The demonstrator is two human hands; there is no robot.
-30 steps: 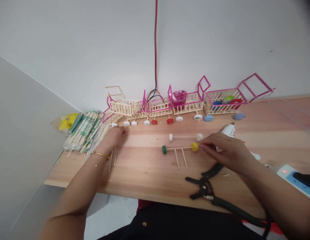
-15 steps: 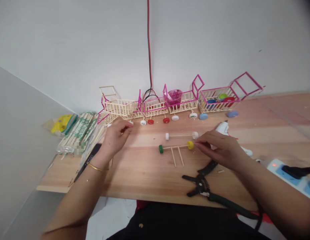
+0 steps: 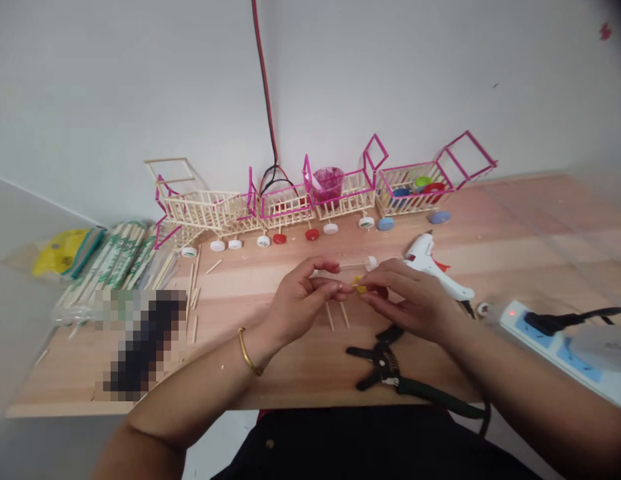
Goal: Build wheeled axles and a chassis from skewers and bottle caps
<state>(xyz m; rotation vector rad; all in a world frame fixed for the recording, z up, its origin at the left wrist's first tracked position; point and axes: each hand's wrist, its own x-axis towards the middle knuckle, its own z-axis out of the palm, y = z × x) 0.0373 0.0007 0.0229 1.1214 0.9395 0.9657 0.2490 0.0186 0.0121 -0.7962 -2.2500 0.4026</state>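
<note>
My left hand and my right hand meet over the middle of the table, fingertips almost touching. Between them shows the yellow cap of a stick axle, mostly covered by my fingers. Both hands are pinched; what lies between the fingertips is too small to name. Two thin sticks reach toward me from beneath the hands. Behind the hands is a second axle with a white cap, partly hidden. The green cap is out of sight under my left hand.
Stick carts on cap wheels line the wall. A white glue gun, black-handled cutters and a power strip are at the right. Packs of sticks and loose sticks lie left.
My left hand has moved right from the loose sticks to meet my right hand over the yellow-capped axle. The view has shifted, and the green cap is now hidden.
</note>
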